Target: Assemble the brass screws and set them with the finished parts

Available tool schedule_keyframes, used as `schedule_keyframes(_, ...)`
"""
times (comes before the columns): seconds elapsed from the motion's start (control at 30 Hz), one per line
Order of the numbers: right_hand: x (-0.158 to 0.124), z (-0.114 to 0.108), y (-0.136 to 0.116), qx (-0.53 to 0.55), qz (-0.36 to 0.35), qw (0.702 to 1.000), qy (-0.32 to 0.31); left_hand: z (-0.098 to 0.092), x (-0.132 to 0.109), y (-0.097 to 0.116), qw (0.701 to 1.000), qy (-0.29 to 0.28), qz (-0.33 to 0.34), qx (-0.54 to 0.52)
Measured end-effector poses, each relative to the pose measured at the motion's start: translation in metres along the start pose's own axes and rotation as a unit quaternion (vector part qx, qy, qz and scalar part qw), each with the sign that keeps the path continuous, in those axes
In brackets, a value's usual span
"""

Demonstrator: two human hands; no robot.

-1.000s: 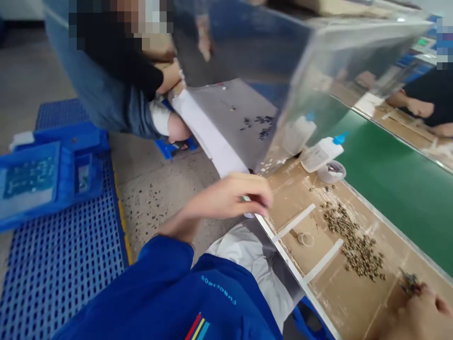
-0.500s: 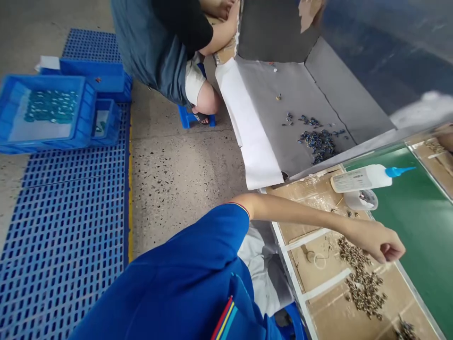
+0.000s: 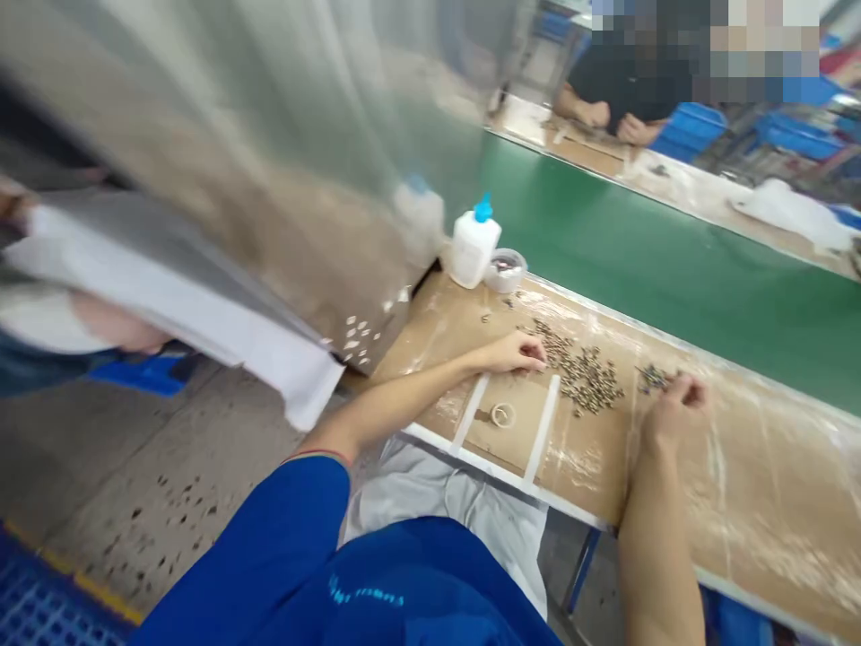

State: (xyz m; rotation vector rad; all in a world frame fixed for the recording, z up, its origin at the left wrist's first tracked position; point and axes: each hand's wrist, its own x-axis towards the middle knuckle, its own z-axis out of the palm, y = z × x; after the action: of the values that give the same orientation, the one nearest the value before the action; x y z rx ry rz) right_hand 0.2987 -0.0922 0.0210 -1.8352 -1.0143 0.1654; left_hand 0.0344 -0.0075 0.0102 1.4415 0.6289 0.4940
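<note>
My left hand [image 3: 515, 353] rests with curled fingers at the left end of a pile of small brass-coloured metal parts [image 3: 592, 381] on the cardboard-covered bench [image 3: 605, 475]. Its fingertips are closed together, and anything between them is too small to make out. Just right of a smaller heap of dark bluish parts [image 3: 651, 377] is my right hand [image 3: 676, 408]. Thumb and fingers there are pinched together, slightly blurred, and their contents cannot be told. A small clear ring-shaped piece [image 3: 502, 415] lies between two white tape strips, nearer my body.
A white bottle with a blue nozzle [image 3: 474, 247] stands beside a small clear tub [image 3: 506, 271] at the bench's back left. Behind runs a green belt surface [image 3: 659, 242]. A tall shiny panel [image 3: 323, 179] borders the left. Across the belt sits a person [image 3: 619, 99].
The view has swung to the right and blurred somewhat. My right hand is now visible by the dark heap. My left hand is still near the brass-coloured pile.
</note>
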Motion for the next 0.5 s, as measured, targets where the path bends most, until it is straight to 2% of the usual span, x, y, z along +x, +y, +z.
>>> schedule_keyframes(0.03, -0.005, 0.002, 0.001, 0.002, 0.006, 0.999, 0.035, -0.001, 0.0, -0.003, 1.0, 0.003, -0.006, -0.006)
schedule_keyframes(0.07, -0.013, 0.004, -0.001, 0.012, 0.002, 0.999, 0.042, -0.002, 0.0, -0.005, 1.0, 0.01, 0.0, -0.007)
schedule_keyframes(0.1, -0.021, 0.008, -0.005, 0.052, -0.019, 0.998, 0.003, -0.004, 0.0, -0.007, 1.0, 0.015, 0.012, -0.008)
schedule_keyframes(0.13, -0.03, 0.013, -0.011, 0.092, -0.047, 0.992, -0.079, -0.007, 0.001, -0.009, 1.0, 0.017, 0.025, -0.007)
schedule_keyframes(0.17, -0.039, 0.017, -0.018, 0.128, -0.074, 0.972, -0.182, -0.009, 0.001, -0.01, 0.999, 0.022, 0.037, -0.007)
schedule_keyframes(0.2, -0.047, 0.022, -0.026, 0.156, -0.098, 0.939, -0.289, -0.012, 0.001, -0.011, 0.999, 0.028, 0.045, -0.006)
schedule_keyframes(0.27, -0.061, 0.029, -0.039, 0.183, -0.118, 0.852, -0.477, -0.017, 0.0, -0.013, 0.998, 0.033, 0.05, -0.004)
schedule_keyframes(0.33, -0.071, 0.032, -0.046, 0.185, -0.109, 0.778, -0.591, -0.02, -0.001, -0.015, 0.998, 0.034, 0.046, 0.001)
schedule_keyframes(0.4, -0.077, 0.034, -0.046, 0.18, -0.096, 0.741, -0.64, -0.021, -0.002, -0.017, 0.999, 0.032, 0.038, 0.007)
schedule_keyframes(0.5, -0.081, 0.037, -0.043, 0.182, -0.092, 0.737, -0.645, -0.019, -0.003, -0.018, 0.999, 0.028, 0.031, 0.018)
